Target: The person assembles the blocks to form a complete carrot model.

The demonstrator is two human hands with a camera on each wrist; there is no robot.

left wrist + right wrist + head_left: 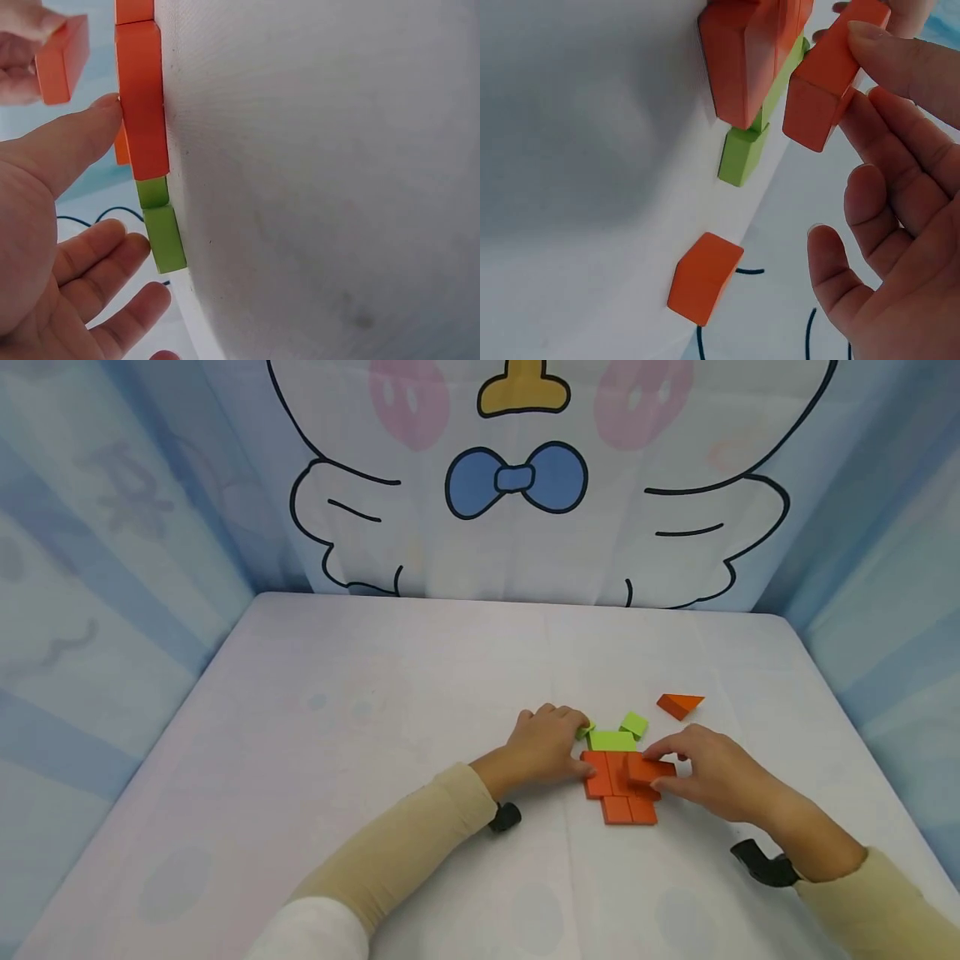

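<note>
My right hand (716, 772) pinches an orange rectangular block (817, 94) between thumb and fingers, holding it above the right side of several orange blocks (617, 811) laid flat side by side. At the left edge of that group is my left hand (547, 743), its thumb tip against an orange block (142, 97). The other fingers of that hand extend loosely, right by a small green block (165, 240). A longer green block (611, 741) lies along the far edge of the orange group, with another small green block (634, 724) set at an angle at its right corner.
An orange wedge-shaped block (681, 705) lies apart, beyond my right hand. All of this rests on a white-covered table (360, 693). A printed cloth (517, 552) with a blue bow hangs along the far edge, and blue cloth (112, 568) flanks both sides.
</note>
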